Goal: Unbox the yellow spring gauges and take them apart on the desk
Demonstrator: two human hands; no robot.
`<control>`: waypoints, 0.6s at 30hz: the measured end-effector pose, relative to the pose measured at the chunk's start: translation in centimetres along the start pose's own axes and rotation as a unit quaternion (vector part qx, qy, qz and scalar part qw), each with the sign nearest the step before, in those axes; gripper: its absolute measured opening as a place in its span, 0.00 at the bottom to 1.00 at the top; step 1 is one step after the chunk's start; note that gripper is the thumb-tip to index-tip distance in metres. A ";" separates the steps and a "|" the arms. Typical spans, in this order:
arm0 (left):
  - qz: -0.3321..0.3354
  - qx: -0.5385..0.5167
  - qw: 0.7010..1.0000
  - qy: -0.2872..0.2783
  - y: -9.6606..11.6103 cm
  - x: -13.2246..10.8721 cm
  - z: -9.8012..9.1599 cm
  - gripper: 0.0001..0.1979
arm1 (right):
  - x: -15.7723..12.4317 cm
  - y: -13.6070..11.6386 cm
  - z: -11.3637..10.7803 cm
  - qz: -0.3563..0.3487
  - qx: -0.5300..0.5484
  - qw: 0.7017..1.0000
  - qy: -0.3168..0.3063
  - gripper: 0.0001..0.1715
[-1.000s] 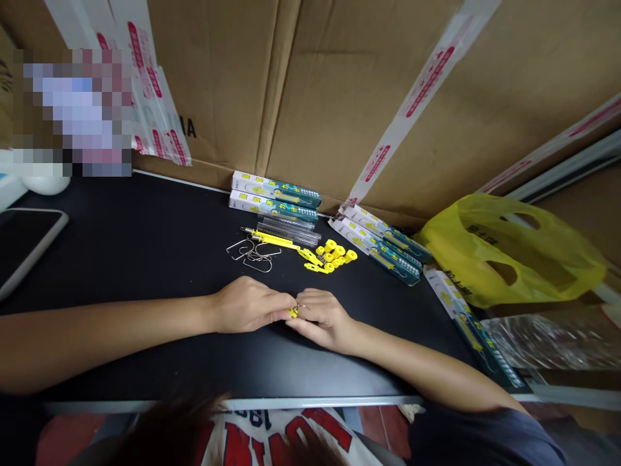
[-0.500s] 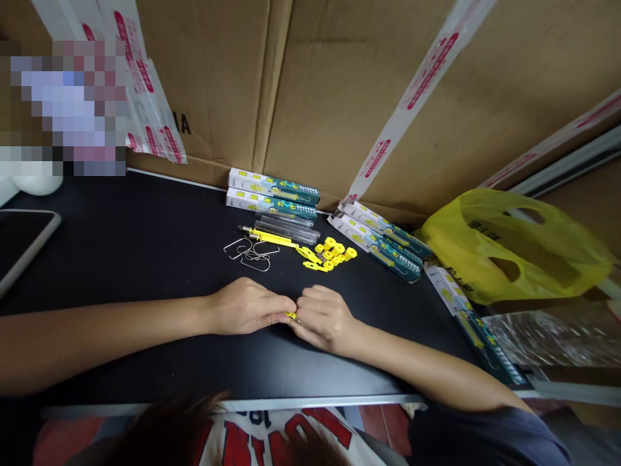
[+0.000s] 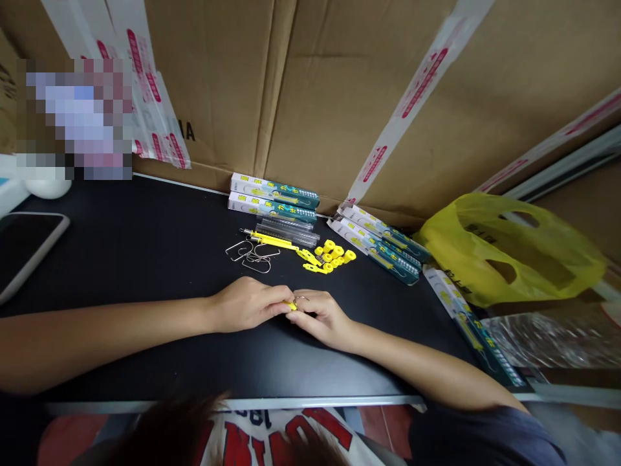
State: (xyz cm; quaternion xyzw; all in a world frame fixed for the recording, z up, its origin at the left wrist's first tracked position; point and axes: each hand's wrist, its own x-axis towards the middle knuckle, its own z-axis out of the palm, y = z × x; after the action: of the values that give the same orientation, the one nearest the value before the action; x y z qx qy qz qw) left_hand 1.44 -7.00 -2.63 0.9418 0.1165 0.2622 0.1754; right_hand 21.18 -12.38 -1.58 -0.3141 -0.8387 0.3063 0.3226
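The 2 hands (image 3: 250, 304) pinch a yellow part (image 3: 292, 307) (plus metal wire (image 3: 301, 298)) between them.

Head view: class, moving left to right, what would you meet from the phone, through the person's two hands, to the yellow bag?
Phone → left hand → small yellow part → right hand → yellow bag.

1. Phone (image 3: 32, 249), dark-screened, lying at the table's (image 3: 130, 259) left end;
2. cardboard (image 3: 218, 84) standing behind the table, crossed by red-printed tape (image 3: 424, 84);
3. yellow plastic bag (image 3: 565, 249) at the right;
4. clear crinkled plastic (image 3: 557, 336) just beside the bag
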 end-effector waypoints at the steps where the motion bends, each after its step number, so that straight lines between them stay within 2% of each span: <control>1: 0.004 0.019 1.000 0.001 0.0 0.0 0.0 0.19 | 0.0 0.1 0.0 -0.012 -0.020 1.000 -0.004 0.18; 5: 0.020 0.080 0.997 0.011 0.2 0.1 0.1 0.19 | -0.1 0.6 -0.2 -0.060 -0.111 0.992 -0.014 0.14; 9: 0.049 0.114 0.992 0.025 0.5 -0.1 0.2 0.18 | -0.2 0.5 -0.5 -0.115 -0.245 0.963 -0.004 0.18; 11: 0.064 0.112 0.991 0.037 0.5 -0.2 0.2 0.17 | -0.2 0.1 -0.6 -0.125 -0.263 0.957 -0.005 0.19; 13: 0.072 0.100 0.991 0.048 0.5 -0.2 0.2 0.17 | -0.1 -0.4 -0.6 -0.109 -0.206 0.972 -0.017 0.19; 15: 0.073 0.085 0.992 0.054 0.5 -0.2 0.2 0.16 | 0.0 -0.7 -0.5 -0.070 -0.098 0.992 -0.036 0.19; 18: 0.066 0.072 0.994 0.049 0.5 -0.2 0.2 0.16 | 0.1 -0.9 -0.2 -0.019 0.015 0.999 -0.047 0.20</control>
State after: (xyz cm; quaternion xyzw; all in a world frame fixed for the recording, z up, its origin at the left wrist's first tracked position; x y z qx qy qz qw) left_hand 1.45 -7.52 -2.68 0.9436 0.0813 0.3100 0.0837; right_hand 21.02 -12.77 -0.78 -0.2786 -0.8541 0.3270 0.2931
